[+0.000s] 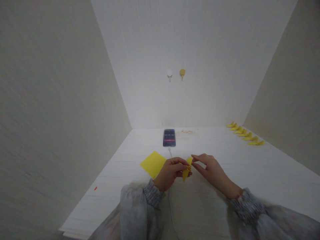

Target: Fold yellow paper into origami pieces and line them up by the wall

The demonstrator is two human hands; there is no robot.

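Note:
Both my hands meet over the white desk (250, 173) on a small folded piece of yellow paper (187, 170). My left hand (170, 173) grips its lower part with curled fingers. Pinching the paper's top edge from the right is my right hand (210, 168), thumb and forefinger together. A flat yellow paper square (153, 164) lies on the desk just left of my left hand.
A dark phone (169, 137) lies behind my hands with a white cable (170, 152) running toward me. Several folded yellow paper pieces (246, 134) sit in a row at the far right. Two hooks (176, 74) hang on the back wall. A tiny red speck (95, 188) lies near the left wall.

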